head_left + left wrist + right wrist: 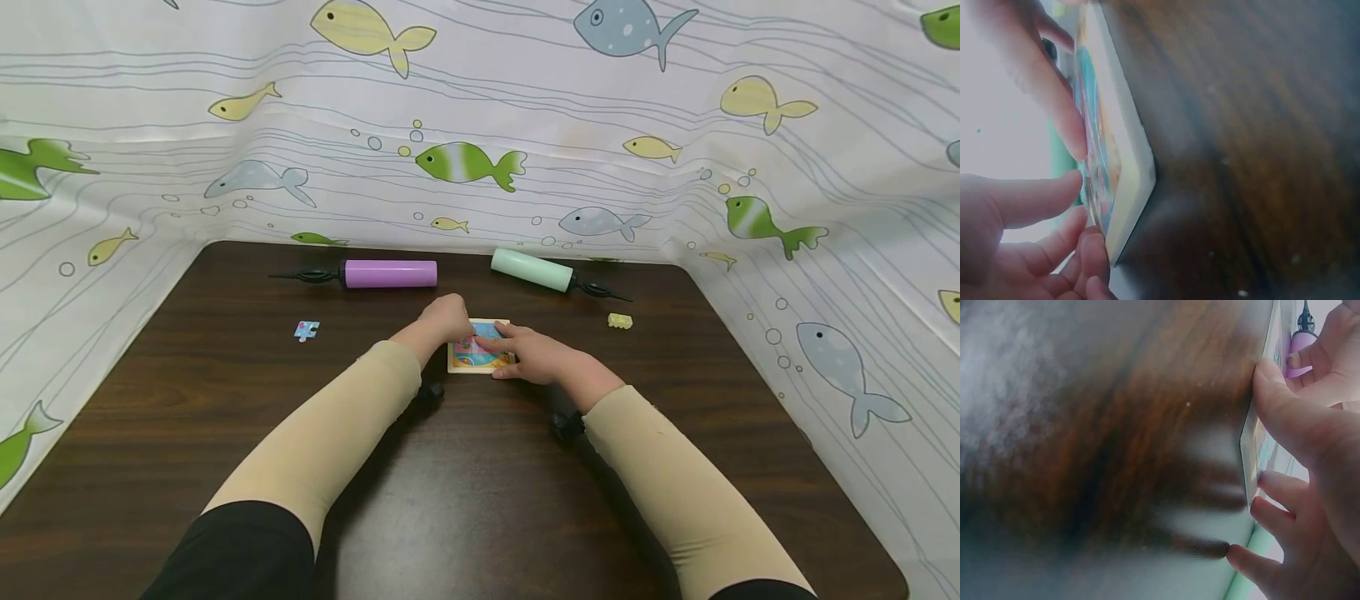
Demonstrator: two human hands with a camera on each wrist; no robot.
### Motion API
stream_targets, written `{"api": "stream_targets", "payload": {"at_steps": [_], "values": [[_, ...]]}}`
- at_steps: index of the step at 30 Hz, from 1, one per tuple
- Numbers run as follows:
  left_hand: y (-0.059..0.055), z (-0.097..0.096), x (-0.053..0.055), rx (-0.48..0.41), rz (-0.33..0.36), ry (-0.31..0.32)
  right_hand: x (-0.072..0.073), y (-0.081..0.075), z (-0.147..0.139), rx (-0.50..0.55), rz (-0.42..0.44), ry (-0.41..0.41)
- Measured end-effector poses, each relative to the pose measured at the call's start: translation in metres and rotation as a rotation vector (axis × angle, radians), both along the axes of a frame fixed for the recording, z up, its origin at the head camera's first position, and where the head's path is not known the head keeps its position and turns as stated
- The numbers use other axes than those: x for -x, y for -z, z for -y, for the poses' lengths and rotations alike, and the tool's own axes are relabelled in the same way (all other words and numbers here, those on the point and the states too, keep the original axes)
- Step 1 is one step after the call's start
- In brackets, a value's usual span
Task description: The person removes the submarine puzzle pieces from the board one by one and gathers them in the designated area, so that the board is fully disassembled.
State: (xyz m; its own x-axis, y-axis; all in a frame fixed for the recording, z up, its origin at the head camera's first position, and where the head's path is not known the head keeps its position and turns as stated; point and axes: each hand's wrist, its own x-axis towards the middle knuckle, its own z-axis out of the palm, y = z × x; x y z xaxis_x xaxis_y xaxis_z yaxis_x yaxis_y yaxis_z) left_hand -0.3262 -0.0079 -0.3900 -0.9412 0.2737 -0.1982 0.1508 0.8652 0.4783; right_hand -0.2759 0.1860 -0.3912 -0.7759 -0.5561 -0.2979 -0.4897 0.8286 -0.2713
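Observation:
A small square jigsaw puzzle (480,358) with a pale frame and a colourful picture lies flat on the table. My left hand (444,318) is at its far left corner. In the left wrist view, thumb and fingers pinch a thin puzzle piece (1092,203) tilted at the board's surface; the fingers hide most of it. My right hand (538,354) rests at the puzzle's right side with fingers spread. Its index fingertip touches the picture, and the thumb (1275,394) touches the near edge of the frame.
Behind the puzzle lie a purple hand pump (390,274) and a mint-green hand pump (531,269), both with black ends. A loose blue jigsaw piece (306,331) is at the left, a yellow toy block (620,321) at the right. A fish-print curtain (480,108) borders the dark table (480,500).

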Motion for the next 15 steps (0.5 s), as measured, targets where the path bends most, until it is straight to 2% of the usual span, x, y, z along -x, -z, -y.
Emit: {"api": "stream_targets", "payload": {"at_steps": [8,15], "values": [[0.0034,0.0008,0.003,-0.126,0.017,-0.053,0.0,0.0,-0.0005,0.008,-0.019,-0.018],[0.0087,0.0056,0.004,-0.253,0.023,-0.077,-0.0019,-0.002,-0.0004,0.021,0.006,-0.006]]}}
